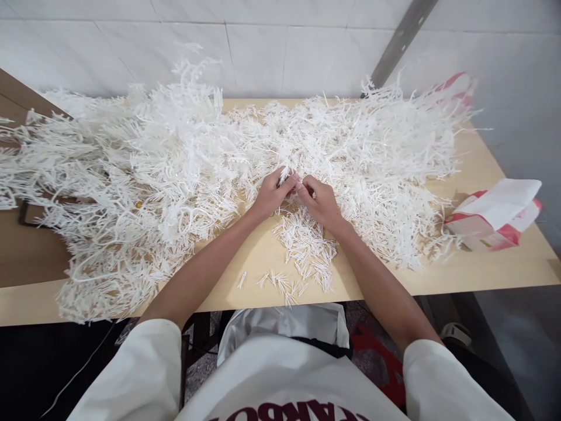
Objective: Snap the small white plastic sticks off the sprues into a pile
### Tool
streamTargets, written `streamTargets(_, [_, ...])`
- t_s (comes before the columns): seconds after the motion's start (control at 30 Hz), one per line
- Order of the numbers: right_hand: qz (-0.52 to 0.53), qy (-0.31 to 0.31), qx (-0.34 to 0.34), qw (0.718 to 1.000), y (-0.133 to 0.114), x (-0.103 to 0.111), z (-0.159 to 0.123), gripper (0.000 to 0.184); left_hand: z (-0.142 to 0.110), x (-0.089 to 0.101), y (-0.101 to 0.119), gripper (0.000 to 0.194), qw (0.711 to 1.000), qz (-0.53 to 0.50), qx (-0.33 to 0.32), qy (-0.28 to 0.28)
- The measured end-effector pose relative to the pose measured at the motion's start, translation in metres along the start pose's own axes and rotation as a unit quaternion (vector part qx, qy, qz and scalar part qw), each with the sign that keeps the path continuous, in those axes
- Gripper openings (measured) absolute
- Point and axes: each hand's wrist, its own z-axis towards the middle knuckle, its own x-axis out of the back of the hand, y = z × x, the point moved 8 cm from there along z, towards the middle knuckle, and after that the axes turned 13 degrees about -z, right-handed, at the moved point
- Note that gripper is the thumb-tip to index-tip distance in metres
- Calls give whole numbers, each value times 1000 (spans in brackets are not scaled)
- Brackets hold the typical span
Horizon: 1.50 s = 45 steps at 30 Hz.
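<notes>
My left hand [272, 193] is closed around a white branching plastic sprig [286, 173], whose thin tips stick up past the thumb. Close against it, my right hand [319, 200] has thumb and fingertips pinched together. What sits in that pinch is too small to make out. Both hands meet over the middle of the table, thumbs almost touching. Just below them lies a loose heap of short white plastic pieces [307, 245]. A thick pile of similar white sprigs [175, 146] spreads behind and to the left, and another mass [385, 152] to the right.
The pale wooden table [491, 272] stands against a tiled wall [263, 52]. Near its right end is a red and white tissue pack [486, 225] with a tissue sticking out. A cardboard box [30, 251] is at the left. A metal post [398, 44] leans behind.
</notes>
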Motion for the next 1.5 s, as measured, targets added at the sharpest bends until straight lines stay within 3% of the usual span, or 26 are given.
streamTargets(0.17, [-86, -7, 75, 993, -15, -2, -6, 25, 0, 1, 1, 29, 996, 89, -3, 3])
streamTargets(0.3, [-107, -6, 192, 976, -49, -8, -19, 25, 5, 17, -6, 33, 996, 44, 34, 74])
streamTargets(0.37, [-100, 9, 223, 970, -60, -8, -24, 27, 7, 19, -6, 34, 996, 30, 30, 74])
streamTargets(0.43, [-83, 43, 187, 978, -55, -2, -21, 29, 8, 15, -2, 34, 998, 32, 15, 47])
streamTargets(0.53, [-18, 121, 28, 992, -20, 18, -11, 31, 7, 9, 0, 31, 999, 17, 14, 23])
streamTargets(0.6, [55, 154, -80, 983, 8, 29, -8, 35, 7, 7, -1, 33, 1000, -4, 20, 15])
streamTargets(0.67, [121, 153, -135, 972, 23, 32, -6, 41, 8, 5, -4, 36, 1000, -8, 20, 10])
streamTargets(0.8, [151, 95, -105, 978, 17, 25, -1, 36, 4, 3, -5, 33, 995, 100, -10, 1])
streamTargets(0.93, [92, 73, -43, 992, -1, 18, -3, 34, -3, -12, 4, 38, 965, 240, -84, -59])
streamTargets(1.03, [72, 110, -35, 991, 0, 23, -4, 26, -5, -18, 16, 40, 959, 231, -146, -80])
streamTargets(1.17, [77, 115, -51, 989, 17, 24, -2, 28, -5, -18, 26, 44, 962, 164, -194, -103])
streamTargets(1.27, [59, 117, -47, 990, 22, 24, 0, 27, -2, -10, 26, 38, 971, 137, -185, -67])
streamTargets(1.37, [28, 103, -12, 994, 14, 23, 2, 24, 0, -4, 18, 32, 981, 143, -129, -29])
streamTargets(1.5, [9, 90, 7, 996, 6, 23, 2, 26, 0, -3, 14, 37, 984, 150, -92, -23])
